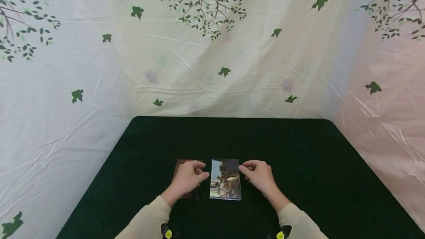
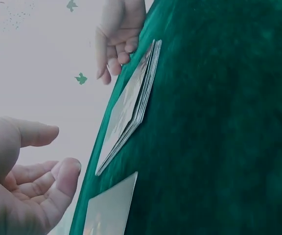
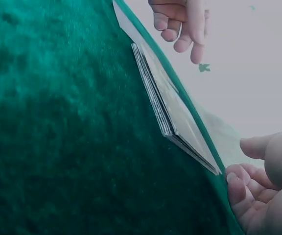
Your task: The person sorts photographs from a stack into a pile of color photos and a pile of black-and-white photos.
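Observation:
A stack of picture cards point(image 1: 225, 182), its top one showing a bluish sky above a dark and golden scene, lies flat between my hands. My left hand point(image 1: 187, 177) hovers over a dark reddish card point(image 1: 192, 194) to the left of the stack and covers much of it. Its thumb and fingers are apart, bent loosely, with nothing between them in the left wrist view. Close by the stack's right edge is my right hand point(image 1: 260, 176). In the right wrist view its thumb stands away from the fingers point(image 3: 237, 188), which hold nothing; whether they touch the stack I cannot tell.
Dark green cloth covers the table point(image 1: 299, 150). Behind and beside it hangs a pale curtain point(image 1: 186, 62) printed with branches and green birds. Layered edges of the stack show in both wrist views.

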`<action>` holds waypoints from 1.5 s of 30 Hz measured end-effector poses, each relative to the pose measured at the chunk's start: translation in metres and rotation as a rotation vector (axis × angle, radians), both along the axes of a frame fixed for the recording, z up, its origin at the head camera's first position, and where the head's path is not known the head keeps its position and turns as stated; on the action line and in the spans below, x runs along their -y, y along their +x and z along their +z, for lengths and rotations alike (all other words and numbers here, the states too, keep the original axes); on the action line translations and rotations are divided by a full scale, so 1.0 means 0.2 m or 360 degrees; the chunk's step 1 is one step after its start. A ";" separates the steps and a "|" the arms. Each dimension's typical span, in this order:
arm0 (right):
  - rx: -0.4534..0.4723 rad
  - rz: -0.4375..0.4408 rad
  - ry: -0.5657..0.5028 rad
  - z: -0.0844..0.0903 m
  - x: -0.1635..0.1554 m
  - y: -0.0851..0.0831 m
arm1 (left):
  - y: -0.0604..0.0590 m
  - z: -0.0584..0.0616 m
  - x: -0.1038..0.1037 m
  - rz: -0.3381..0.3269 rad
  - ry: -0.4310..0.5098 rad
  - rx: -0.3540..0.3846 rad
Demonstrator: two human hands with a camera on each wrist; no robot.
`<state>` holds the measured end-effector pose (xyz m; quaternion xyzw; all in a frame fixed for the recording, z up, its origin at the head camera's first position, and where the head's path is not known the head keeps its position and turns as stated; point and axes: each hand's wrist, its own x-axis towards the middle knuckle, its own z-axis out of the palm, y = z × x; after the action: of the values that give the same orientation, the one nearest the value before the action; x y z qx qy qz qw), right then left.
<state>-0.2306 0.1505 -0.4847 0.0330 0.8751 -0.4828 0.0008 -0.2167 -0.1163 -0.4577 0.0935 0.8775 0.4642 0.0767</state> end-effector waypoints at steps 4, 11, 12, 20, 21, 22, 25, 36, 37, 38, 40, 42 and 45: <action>0.0043 0.0033 -0.0029 -0.02 -0.01 0.00 | -0.01 -0.02 -0.06 -0.0010 -0.0004 -0.0022; 0.0070 0.0059 -0.0055 -0.05 -0.02 -0.01 | -0.04 -0.04 -0.11 0.0024 -0.0072 -0.0025; 0.0075 0.0060 -0.0062 -0.05 -0.02 -0.01 | -0.05 -0.04 -0.12 0.0030 -0.0074 -0.0014; 0.0118 0.0166 -0.0077 -0.04 0.00 -0.01 | -0.05 -0.06 -0.13 0.0000 -0.0072 0.0068; 0.0116 0.0184 -0.0072 -0.04 0.00 0.00 | -0.05 -0.06 -0.13 -0.0007 -0.0066 0.0080; 0.0130 0.0183 -0.0078 -0.04 0.00 0.00 | -0.05 -0.06 -0.13 -0.0016 -0.0060 0.0088; 0.0143 0.0192 -0.0076 -0.04 0.00 0.00 | -0.04 -0.07 -0.14 -0.0035 -0.0047 0.0106; 0.0185 0.0216 -0.0058 -0.04 0.02 0.01 | -0.04 -0.08 -0.16 -0.0021 -0.0035 0.0127; 0.0181 0.0215 -0.0050 -0.04 0.02 0.01 | -0.04 -0.08 -0.16 -0.0013 -0.0043 0.0128; 0.0178 0.0216 -0.0042 -0.04 0.02 0.01 | -0.04 -0.08 -0.16 -0.0006 -0.0050 0.0123; 0.0169 0.0217 -0.0026 -0.04 0.03 0.02 | -0.04 -0.08 -0.17 0.0011 -0.0063 0.0119; 0.0160 0.0220 -0.0013 -0.04 0.03 0.02 | -0.04 -0.08 -0.17 0.0025 -0.0076 0.0122; 0.0146 0.0227 0.0009 -0.04 0.04 0.02 | -0.04 -0.08 -0.17 0.0042 -0.0084 0.0136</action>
<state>-0.2262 0.1418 -0.4928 -0.0074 0.8756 -0.4770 0.0752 -0.2248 -0.0827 -0.4744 0.0600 0.8865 0.4455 0.1103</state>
